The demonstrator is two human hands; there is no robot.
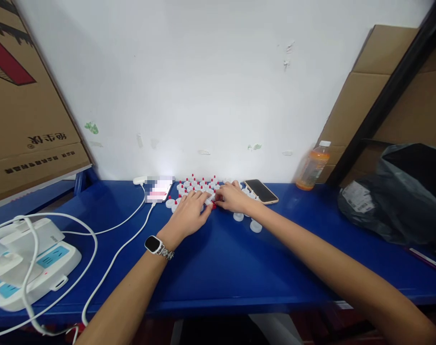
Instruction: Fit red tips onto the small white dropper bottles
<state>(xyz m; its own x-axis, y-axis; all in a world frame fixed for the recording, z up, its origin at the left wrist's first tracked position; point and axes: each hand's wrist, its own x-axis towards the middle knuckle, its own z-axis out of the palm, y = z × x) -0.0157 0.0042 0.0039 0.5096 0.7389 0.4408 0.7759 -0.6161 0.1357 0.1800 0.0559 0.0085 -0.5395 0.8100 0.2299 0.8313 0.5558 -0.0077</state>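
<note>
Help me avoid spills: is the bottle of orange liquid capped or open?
Capped: a white cap sits atop the bottle. How tightly it is screwed, I cannot tell.

We cannot see all of the red-tipped white caps (170, 203), since the left hand (192, 212) and the right hand (233, 196) cover some. Which fingers grip the white piece (210, 199) between them is too small for us to tell. Mosaic blurs the lit phone (163, 190). We lose the power strip (70, 261) and the left carton (31, 115) at the left edge, the black bag (394, 211) at the right. The print on the orange bottle (313, 165) escapes us.
</note>
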